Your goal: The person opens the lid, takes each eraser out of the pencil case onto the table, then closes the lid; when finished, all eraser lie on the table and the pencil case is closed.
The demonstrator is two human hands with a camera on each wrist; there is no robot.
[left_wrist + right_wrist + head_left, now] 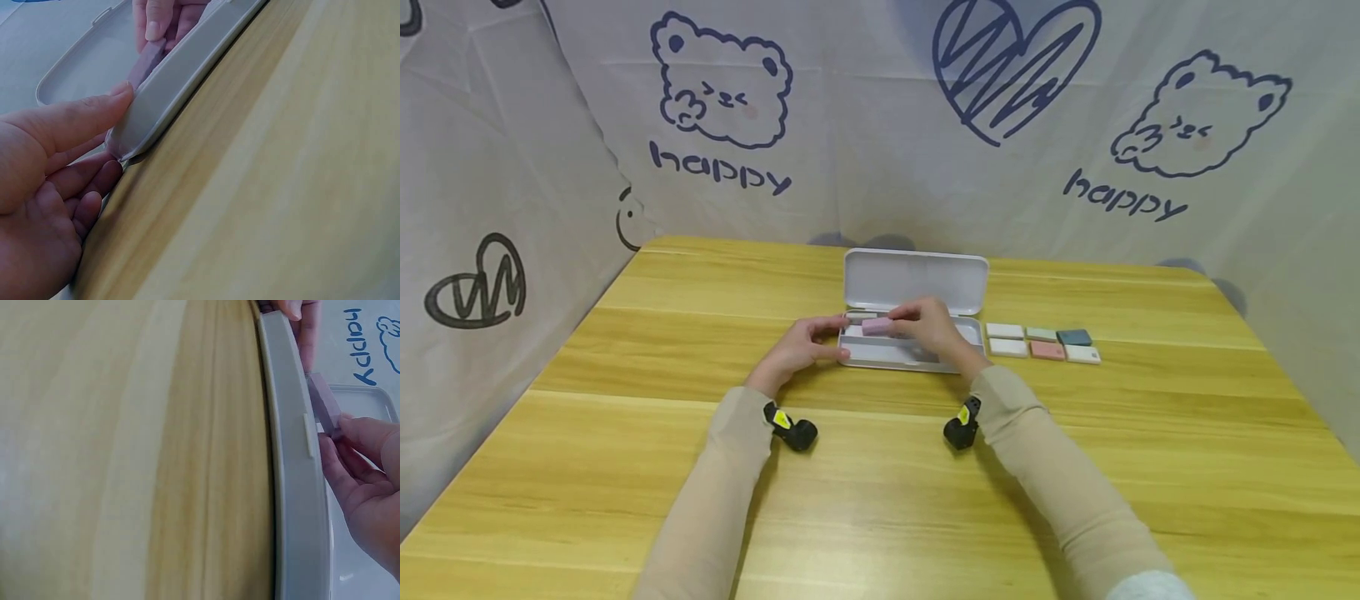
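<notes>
A white pencil case [891, 363] lies on the table with its lid [916, 280] raised at the back. My left hand [797, 346] holds its left end, the thumb over the front corner and the other fingers around the end. Between thumb and fingers, my right hand [934, 329] pinches a lilac rectangular block [876, 326] over the left part of the case. The right wrist view shows this block [325, 405] tilted beside the front wall. A white piece [854, 331] shows inside at the left end, partly covered by the block.
Right of the case, several small flat blocks lie in two rows: white [1004, 331], pale green [1041, 334], dark teal [1074, 337] and pink [1047, 350] among them. A printed cloth [865, 125] hangs behind the wooden table [880, 500].
</notes>
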